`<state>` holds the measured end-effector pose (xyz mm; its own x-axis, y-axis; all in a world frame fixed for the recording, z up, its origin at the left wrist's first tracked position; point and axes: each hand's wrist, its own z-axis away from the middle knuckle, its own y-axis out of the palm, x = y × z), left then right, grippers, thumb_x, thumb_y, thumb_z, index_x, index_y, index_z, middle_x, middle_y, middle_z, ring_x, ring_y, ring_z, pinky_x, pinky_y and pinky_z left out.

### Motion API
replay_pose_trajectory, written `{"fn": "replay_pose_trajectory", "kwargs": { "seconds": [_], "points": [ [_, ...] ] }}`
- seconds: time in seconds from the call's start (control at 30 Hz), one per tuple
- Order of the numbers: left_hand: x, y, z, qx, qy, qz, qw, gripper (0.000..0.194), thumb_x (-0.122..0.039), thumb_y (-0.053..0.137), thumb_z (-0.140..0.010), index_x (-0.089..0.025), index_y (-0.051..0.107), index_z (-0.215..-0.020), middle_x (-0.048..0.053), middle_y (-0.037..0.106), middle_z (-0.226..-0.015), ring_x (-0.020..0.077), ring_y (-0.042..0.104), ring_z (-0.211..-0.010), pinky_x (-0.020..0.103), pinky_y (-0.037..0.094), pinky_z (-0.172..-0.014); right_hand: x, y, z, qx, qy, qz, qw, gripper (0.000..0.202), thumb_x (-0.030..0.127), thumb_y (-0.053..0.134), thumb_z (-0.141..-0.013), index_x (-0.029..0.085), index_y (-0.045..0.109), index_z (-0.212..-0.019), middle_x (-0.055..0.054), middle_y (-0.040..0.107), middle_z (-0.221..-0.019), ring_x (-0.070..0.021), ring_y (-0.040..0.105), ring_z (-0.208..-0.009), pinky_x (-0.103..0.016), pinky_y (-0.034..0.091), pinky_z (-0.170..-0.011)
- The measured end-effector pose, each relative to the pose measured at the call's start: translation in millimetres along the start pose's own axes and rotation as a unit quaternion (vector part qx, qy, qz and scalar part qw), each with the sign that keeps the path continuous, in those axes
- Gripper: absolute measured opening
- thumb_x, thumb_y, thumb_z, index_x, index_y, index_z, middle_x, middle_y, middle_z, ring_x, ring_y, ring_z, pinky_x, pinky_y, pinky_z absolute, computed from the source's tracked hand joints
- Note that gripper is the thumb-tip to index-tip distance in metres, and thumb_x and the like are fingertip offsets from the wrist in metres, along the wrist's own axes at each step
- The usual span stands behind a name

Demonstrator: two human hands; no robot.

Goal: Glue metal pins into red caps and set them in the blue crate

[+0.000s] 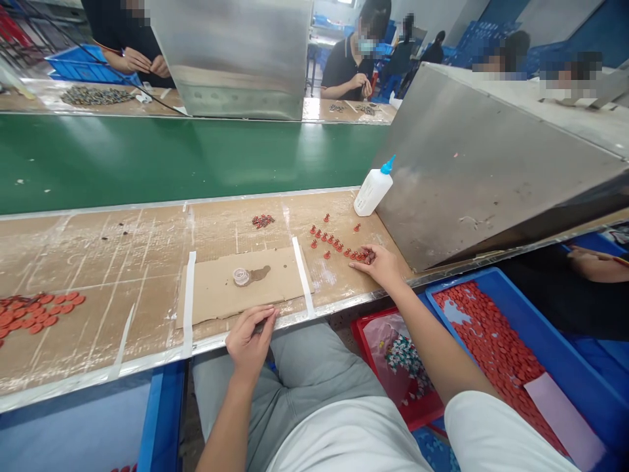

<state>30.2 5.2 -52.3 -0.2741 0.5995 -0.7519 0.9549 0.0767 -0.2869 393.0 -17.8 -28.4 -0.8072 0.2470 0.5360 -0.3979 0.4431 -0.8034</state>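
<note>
My right hand (381,265) reaches to the right end of a row of small red disc pieces with dark upright stems (339,246). Its thumb and fingers close around the last piece of that row. Near the bench's front edge, my left hand (252,337) rests with thumb and fingers pressed together; whatever they may hold is hidden. Just beyond it, a small round pale cup (240,276) sits on a cardboard sheet (211,298), beside a brown wet-looking stain. White strips run along both ends of the sheet.
A white squeeze bottle with a blue tip (373,191) stands by a large metal box (481,164). Small reddish parts (263,221) lie behind the cardboard, red discs (39,311) at left. A blue bin (531,387) and red bin (427,413) sit below; co-workers sit across the green belt (196,157).
</note>
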Motion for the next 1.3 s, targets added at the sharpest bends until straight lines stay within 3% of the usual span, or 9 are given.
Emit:
{"fn": "replay_pose_trajectory", "kwargs": {
  "seconds": [0.2,0.37,0.57,0.77,0.87,1.07,1.3],
  "points": [
    [-2,0.1,0,0.006,0.001,0.001,1.000,0.020,-0.009,0.073,-0.069,-0.021,0.071,-0.085,0.003,0.074,-0.085,0.0160,0.069,-0.080,0.033,0.058,-0.074,14,13,-10,0.011,-0.003,-0.020,1.000,0.061,0.059,0.080,-0.053,0.018,0.067,-0.097,-0.005,0.068,-0.076,-0.0193,0.062,-0.063,-0.034,0.050,-0.063],
    [-3,0.4,-1,0.004,0.007,-0.003,1.000,0.020,-0.009,0.073,-0.069,-0.021,0.070,-0.085,0.003,0.074,-0.085,0.0155,0.069,-0.080,0.032,0.058,-0.074,18,27,-17,-0.008,-0.009,-0.027,1.000,0.064,0.058,0.082,-0.050,0.018,0.067,-0.097,-0.006,0.069,-0.081,-0.0200,0.062,-0.065,-0.036,0.052,-0.065],
    [-1,1.1,0,0.005,0.008,-0.005,1.000,0.021,-0.009,0.074,-0.068,-0.021,0.071,-0.085,0.003,0.074,-0.085,0.0159,0.069,-0.080,0.033,0.058,-0.074,30,33,-20,0.012,-0.012,-0.044,0.999,0.068,0.061,0.080,-0.052,0.017,0.066,-0.103,-0.006,0.068,-0.084,-0.0199,0.062,-0.065,-0.036,0.052,-0.066],
    [-2,1.1,0,0.005,-0.001,-0.005,1.000,0.018,-0.012,0.073,-0.070,-0.021,0.070,-0.085,0.003,0.074,-0.085,0.0160,0.069,-0.081,0.033,0.058,-0.075,37,32,-10,-0.029,-0.088,-0.013,0.996,0.081,0.064,0.078,-0.054,0.017,0.057,-0.117,-0.013,0.062,-0.109,-0.0287,0.059,-0.103,-0.042,0.048,-0.092],
    [-3,0.9,0,0.011,-0.002,-0.006,1.000,0.017,-0.011,0.073,-0.070,-0.021,0.070,-0.085,0.003,0.074,-0.085,0.0161,0.069,-0.081,0.032,0.058,-0.074,41,35,-10,-0.011,-0.075,-0.008,0.997,0.087,0.064,0.078,-0.055,0.017,0.052,-0.123,-0.014,0.061,-0.110,-0.0308,0.058,-0.104,-0.045,0.047,-0.092],
    [-3,1.4,-1,0.009,0.002,-0.009,1.000,0.017,-0.012,0.072,-0.071,-0.021,0.070,-0.085,0.003,0.074,-0.085,0.0156,0.069,-0.080,0.032,0.058,-0.074,49,48,-26,-0.001,-0.087,-0.002,0.996,0.080,0.059,0.076,-0.061,0.016,0.051,-0.124,-0.012,0.062,-0.106,-0.0280,0.060,-0.100,-0.042,0.048,-0.090],
    [-4,1.7,0,0.011,-0.006,-0.007,1.000,0.016,-0.012,0.071,-0.072,-0.021,0.071,-0.085,0.003,0.073,-0.085,0.0157,0.069,-0.081,0.032,0.058,-0.074,56,62,-36,-0.030,-0.098,0.037,0.994,0.067,0.063,0.067,-0.068,0.018,0.056,-0.117,-0.012,0.061,-0.108,-0.0282,0.060,-0.096,-0.041,0.049,-0.084]
  ]
}}
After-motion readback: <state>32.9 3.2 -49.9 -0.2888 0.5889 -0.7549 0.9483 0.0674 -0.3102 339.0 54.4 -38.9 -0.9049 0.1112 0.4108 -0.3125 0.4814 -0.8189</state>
